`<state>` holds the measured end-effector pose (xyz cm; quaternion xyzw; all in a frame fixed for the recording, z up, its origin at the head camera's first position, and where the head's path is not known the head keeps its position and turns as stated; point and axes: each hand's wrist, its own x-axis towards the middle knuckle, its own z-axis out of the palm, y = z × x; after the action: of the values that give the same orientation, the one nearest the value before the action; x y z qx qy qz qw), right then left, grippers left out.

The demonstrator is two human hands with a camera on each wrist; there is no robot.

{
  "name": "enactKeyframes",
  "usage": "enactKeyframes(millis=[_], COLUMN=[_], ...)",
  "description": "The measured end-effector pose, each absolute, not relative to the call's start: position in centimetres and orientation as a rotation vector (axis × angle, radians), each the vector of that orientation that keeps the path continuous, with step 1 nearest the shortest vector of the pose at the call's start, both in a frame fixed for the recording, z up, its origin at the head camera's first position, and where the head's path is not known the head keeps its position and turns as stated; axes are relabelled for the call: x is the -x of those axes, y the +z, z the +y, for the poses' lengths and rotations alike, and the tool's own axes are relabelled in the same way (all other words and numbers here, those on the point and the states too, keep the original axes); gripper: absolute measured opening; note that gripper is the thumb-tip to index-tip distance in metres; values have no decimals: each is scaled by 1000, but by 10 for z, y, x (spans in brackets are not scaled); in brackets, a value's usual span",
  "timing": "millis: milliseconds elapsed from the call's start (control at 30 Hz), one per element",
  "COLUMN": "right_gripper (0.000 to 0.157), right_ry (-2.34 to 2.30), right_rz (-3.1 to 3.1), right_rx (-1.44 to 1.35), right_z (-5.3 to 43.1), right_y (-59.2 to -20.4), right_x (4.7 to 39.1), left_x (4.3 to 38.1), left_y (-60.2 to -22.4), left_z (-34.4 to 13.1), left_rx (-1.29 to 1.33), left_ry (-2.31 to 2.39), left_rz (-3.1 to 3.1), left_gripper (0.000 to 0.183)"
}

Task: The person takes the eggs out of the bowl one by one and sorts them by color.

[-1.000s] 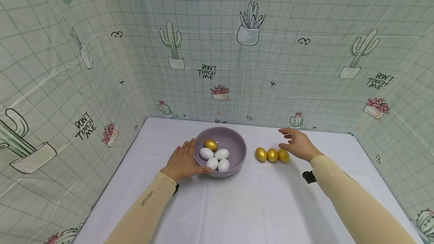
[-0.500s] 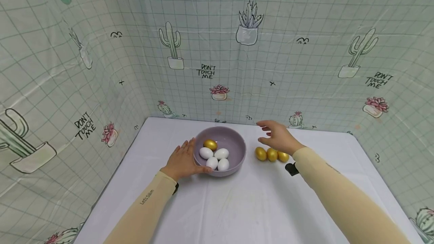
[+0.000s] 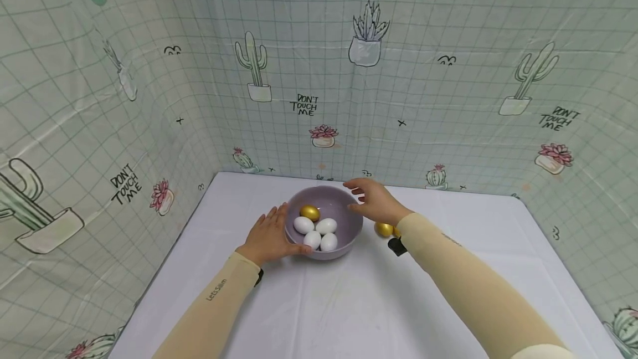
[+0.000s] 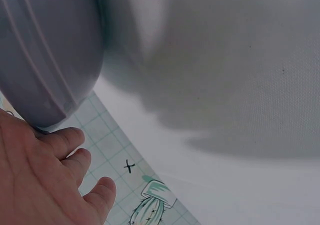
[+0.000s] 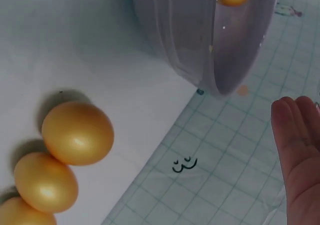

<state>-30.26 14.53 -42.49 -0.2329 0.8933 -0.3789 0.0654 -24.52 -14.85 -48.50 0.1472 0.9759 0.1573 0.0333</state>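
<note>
A mauve bowl (image 3: 326, 255) stands on the white-covered table, holding several white eggs (image 3: 326, 226) and one gold egg (image 3: 309, 213). My left hand (image 3: 269, 238) rests against the bowl's left side with extended fingers, its thumb along the near rim. In the left wrist view, fingers (image 4: 65, 141) lie by the bowl's outer wall (image 4: 55, 50). At the right rim hovers my right hand (image 3: 376, 201), fingers loosely bent and nothing seen in them. Beneath that wrist sit gold eggs (image 3: 383, 230), partly hidden; three gold eggs (image 5: 77, 133) show in the right wrist view.
A grid-patterned cloth (image 3: 399, 98) printed with cacti hangs behind the table and along its sides. White tablecloth (image 3: 319, 314) stretches in front of the bowl and between the forearms.
My right hand has moved left, from above the row of gold eggs to the bowl's right rim. The left hand, the bowl and its eggs have stayed put.
</note>
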Motion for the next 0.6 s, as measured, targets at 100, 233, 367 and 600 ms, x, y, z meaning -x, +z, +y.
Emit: enactKeyframes(millis=[100, 233, 367, 600], right_gripper=[56, 55, 55, 53], right_ry=[-1140, -1126, -1129, -1123], right_rz=[2678, 2670, 2656, 2622], right_rx=[742, 774, 778, 746], right_z=[135, 123, 113, 97], right_y=[-428, -436, -442, -449], right_x=[307, 314, 318, 321], left_x=[245, 246, 246, 245], left_y=[-485, -485, -485, -484], left_z=[-148, -149, -149, -149], left_rx=[-455, -454, -454, -452], left_ry=[484, 473, 472, 479], left_rz=[3001, 2991, 2993, 2999], left_gripper=[134, 133, 134, 133])
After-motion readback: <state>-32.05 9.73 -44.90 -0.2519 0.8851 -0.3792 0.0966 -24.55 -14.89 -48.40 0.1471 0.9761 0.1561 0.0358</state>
